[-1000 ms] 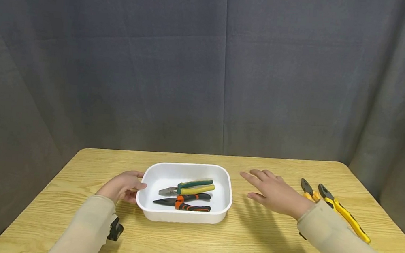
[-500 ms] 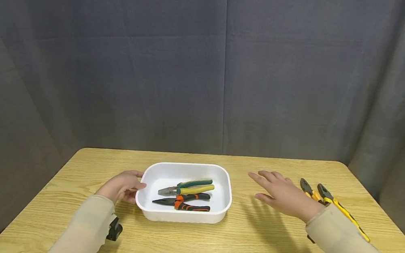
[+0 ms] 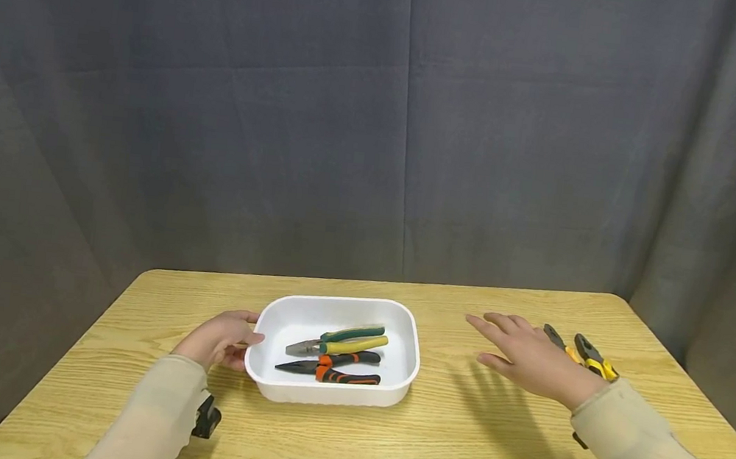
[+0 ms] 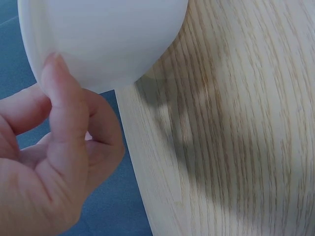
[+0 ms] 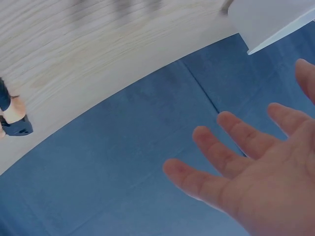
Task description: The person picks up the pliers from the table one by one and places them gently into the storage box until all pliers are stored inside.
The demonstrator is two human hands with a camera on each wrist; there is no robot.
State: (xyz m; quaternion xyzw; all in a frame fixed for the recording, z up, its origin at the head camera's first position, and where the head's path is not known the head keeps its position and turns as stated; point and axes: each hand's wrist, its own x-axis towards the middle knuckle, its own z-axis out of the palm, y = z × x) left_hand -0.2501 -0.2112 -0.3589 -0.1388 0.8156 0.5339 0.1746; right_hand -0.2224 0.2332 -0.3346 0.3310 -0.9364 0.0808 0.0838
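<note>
While the left grip (image 3: 218, 338) pinches the white tray (image 3: 333, 396), apparently resting on the bench (image 3: 386, 453), a light, steady hold should keep it level | inside: green-yellow pliers (image 3: 353, 345), orange-black pliers (image 3: 325, 364) | right grip (image 3: 531, 360): fingers spread wide, holding nothing, near yellow-handled pliers (image 3: 596, 360)

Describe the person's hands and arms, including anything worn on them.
The left hand and right hand are bare, with no gloves or rings visible. The left sleeve and right sleeve are long, plain and pale beige. A small black device shows at the left wrist; at the right, only a dark sliver shows. No cables are visible.
</note>
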